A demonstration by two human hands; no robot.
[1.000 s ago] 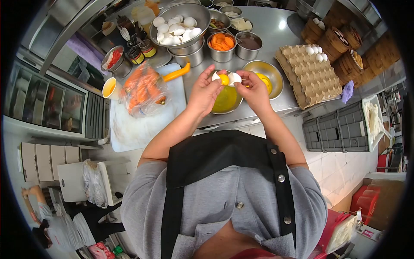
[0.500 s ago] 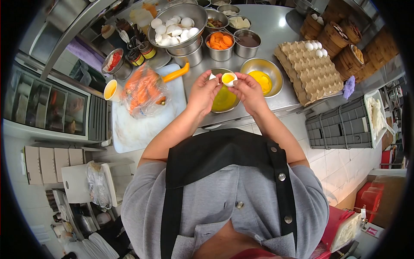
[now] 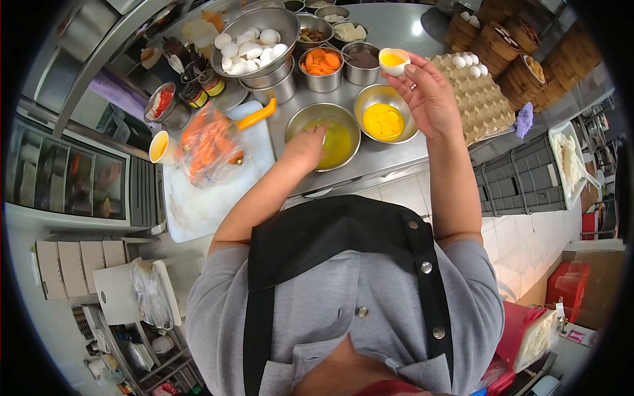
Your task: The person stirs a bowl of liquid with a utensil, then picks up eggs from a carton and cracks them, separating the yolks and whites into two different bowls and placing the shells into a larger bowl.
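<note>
Raised above the yolk bowl's upper right side, my right hand holds a half eggshell with yellow yolk inside. Yolks lie in the steel bowl below it. My left hand reaches into the bowl of egg white from its left side; the fingertips are partly hidden, and I cannot make out whether they hold anything. The two bowls stand side by side near the counter's front edge.
A bowl of white eggs stands on a steel pot behind. Sliced carrots fill another pot. Bagged carrots lie on the white cutting board. Egg trays are at the right, near bamboo steamers.
My hands have moved apart. The right one rose up and right with the yolk-filled shell; the left one dropped into the egg-white bowl. The white shell piece it held no longer shows.
</note>
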